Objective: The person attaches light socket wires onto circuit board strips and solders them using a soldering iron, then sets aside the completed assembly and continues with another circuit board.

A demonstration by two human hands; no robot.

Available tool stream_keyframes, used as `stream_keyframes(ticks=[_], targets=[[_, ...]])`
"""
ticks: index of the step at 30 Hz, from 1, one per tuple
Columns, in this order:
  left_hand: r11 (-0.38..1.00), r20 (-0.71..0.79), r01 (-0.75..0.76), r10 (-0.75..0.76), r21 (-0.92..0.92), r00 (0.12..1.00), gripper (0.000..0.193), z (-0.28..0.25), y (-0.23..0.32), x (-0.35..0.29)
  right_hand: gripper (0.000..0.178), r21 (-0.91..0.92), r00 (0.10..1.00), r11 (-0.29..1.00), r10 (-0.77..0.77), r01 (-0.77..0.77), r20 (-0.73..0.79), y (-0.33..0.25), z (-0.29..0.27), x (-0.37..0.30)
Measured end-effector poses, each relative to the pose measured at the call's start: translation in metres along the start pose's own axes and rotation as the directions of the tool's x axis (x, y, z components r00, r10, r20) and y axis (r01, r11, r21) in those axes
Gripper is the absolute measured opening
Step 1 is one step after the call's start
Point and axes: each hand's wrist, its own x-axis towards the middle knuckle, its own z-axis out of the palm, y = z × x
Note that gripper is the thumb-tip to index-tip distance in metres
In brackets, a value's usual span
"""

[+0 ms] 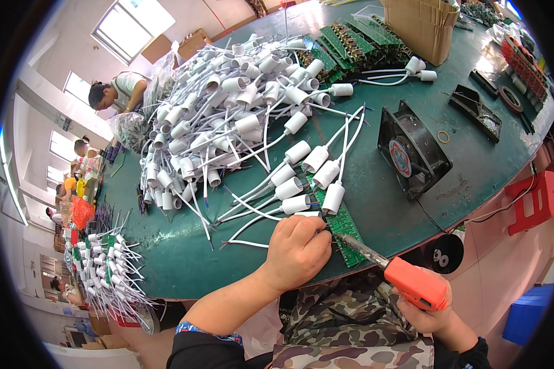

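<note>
A long green circuit board (345,224) lies near the table's front edge. White cylindrical sockets with white cables, such as this socket (333,198), sit along both its sides. My left hand (298,251) is closed at the board's near left side, on another white wired socket (309,214) mostly hidden by the fingers. In my right hand (428,315) is a soldering gun (415,283) with an orange-red body. Its metal barrel slants up to the left, and the tip meets the board beside my left fingertips; the exact contact point is too small to tell.
Beyond the board rises a big heap of white wired sockets (228,104). Stacked green boards (351,46) and a cardboard box (421,27) stand at the back. A black fan (412,150) and a black tray (475,112) are on the right. Another person (120,92) works at far left.
</note>
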Motion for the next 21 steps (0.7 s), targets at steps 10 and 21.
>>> stream_keyframes(ticks=[10,21], targets=[[1.000,-0.001,-0.004,0.004,-0.003,1.000,0.021,-0.002,0.001,0.001,0.037,0.176,0.946,0.944,0.302,-0.279,-0.121,0.005,0.001,-0.033],[1.000,-0.011,-0.007,0.007,0.005,1.000,0.021,0.000,0.001,0.000,0.054,0.020,0.987,0.988,0.153,-0.152,-0.051,0.017,-0.007,-0.038]])
